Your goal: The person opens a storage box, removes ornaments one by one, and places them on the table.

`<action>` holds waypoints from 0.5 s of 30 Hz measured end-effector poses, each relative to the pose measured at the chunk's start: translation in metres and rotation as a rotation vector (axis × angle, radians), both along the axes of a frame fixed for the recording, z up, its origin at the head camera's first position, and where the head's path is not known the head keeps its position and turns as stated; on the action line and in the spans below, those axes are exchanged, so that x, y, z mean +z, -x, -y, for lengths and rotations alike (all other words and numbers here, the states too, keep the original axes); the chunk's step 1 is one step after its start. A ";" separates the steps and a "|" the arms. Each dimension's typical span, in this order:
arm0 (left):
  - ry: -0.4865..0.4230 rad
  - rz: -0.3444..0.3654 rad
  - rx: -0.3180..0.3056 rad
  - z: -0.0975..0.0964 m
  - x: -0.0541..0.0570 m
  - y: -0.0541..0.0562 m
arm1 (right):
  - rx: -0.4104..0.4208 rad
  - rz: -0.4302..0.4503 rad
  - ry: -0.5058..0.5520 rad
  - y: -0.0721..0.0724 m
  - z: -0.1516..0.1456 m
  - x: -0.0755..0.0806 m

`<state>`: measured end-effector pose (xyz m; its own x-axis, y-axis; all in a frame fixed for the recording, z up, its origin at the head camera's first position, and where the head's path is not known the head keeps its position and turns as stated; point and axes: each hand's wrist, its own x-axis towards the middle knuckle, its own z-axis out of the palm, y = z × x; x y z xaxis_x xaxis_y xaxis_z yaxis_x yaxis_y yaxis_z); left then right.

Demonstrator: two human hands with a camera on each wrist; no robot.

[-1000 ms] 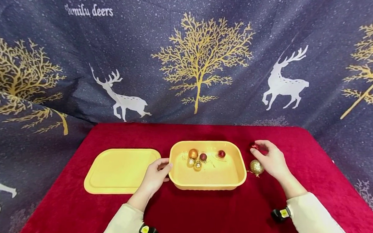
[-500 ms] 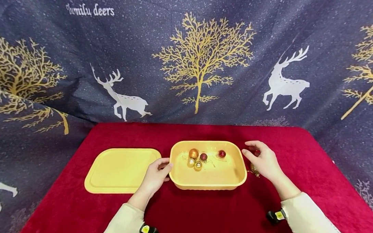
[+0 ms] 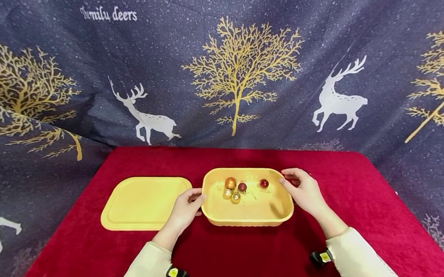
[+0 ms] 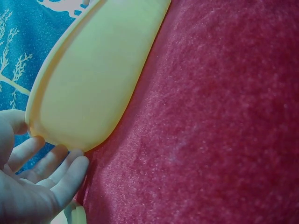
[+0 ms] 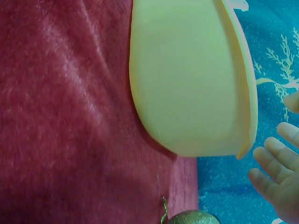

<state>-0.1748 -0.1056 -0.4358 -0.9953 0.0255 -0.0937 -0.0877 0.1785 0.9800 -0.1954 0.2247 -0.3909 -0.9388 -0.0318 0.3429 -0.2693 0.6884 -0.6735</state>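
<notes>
My left hand [image 3: 185, 207] holds the left end of a yellow plastic box [image 3: 247, 222], thumb at the rim and fingers against the outer wall. At the box's right end is my right hand [image 3: 306, 194], fingers spread and holding nothing; the right wrist view shows a gap between its fingers [image 5: 266, 182] and the wall. Inside the box lie small Christmas baubles: an orange one [image 3: 230, 183], a pearly one [image 3: 227, 193], a gold one [image 3: 236, 198], a dark maroon one [image 3: 242, 187] and a red one [image 3: 264, 183].
A yellow lid [image 3: 145, 204] lies flat left of the box on the red cloth [image 3: 248, 255]. A glittery gold bauble [image 5: 194, 217] shows at the bottom of the right wrist view; my right hand hides it in the head view. Behind hangs a deer-patterned backdrop [image 3: 273, 140].
My right hand has moved left, from over a red bauble beside the box to the box's right rim. That bauble is now hidden. The left hand and box stay put.
</notes>
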 end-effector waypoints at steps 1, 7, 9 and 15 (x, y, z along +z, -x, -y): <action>0.000 0.001 0.000 0.000 0.000 0.000 | 0.005 -0.005 0.001 0.000 0.002 0.000; 0.002 -0.001 0.002 0.000 -0.002 0.001 | 0.041 -0.024 0.028 0.001 0.010 0.000; 0.004 -0.001 0.005 0.000 -0.003 0.001 | 0.057 -0.021 0.038 0.002 0.012 -0.001; 0.004 -0.004 0.006 0.000 -0.002 0.002 | 0.070 -0.005 0.035 0.003 0.017 -0.002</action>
